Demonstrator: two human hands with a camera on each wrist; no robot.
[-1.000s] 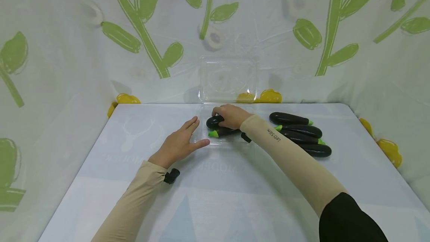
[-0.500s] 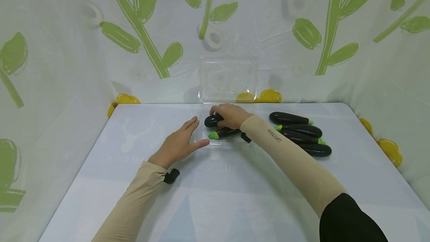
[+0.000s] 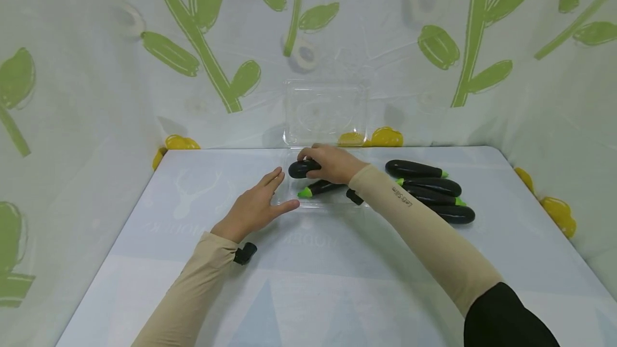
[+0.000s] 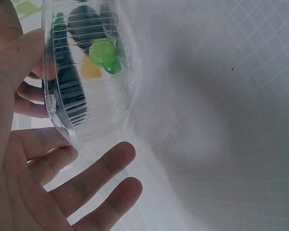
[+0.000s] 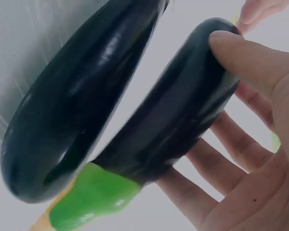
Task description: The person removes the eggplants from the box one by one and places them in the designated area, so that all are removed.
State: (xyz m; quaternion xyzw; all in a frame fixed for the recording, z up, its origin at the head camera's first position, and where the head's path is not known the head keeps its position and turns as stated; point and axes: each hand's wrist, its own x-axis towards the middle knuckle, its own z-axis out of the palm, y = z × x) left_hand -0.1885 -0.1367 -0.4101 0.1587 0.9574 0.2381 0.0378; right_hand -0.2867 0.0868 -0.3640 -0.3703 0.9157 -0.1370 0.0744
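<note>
In the head view, my right hand (image 3: pixel 335 164) grips a dark eggplant (image 3: pixel 301 169) over the base of a clear plastic clamshell box (image 3: pixel 324 114), whose lid stands raised at the back. The right wrist view shows thumb and fingers on either side of this green-capped eggplant (image 5: pixel 171 106). Another eggplant (image 3: pixel 324 187) lies in the box, nearer the front, its green cap to the left. My left hand (image 3: pixel 253 209) is spread at the box's left side, holding nothing. Its fingers lie close to the box wall (image 4: pixel 108 101) in the left wrist view; contact is unclear.
Several more eggplants (image 3: pixel 414 168) lie in a loose column on the white table (image 3: pixel 308 293), right of the box, partly behind the right forearm. A patterned cloth wall (image 3: pixel 385 42) rises directly behind the table's back edge.
My right hand has shifted the eggplant slightly left and toward the back of the box. The left hand stays where it was.
</note>
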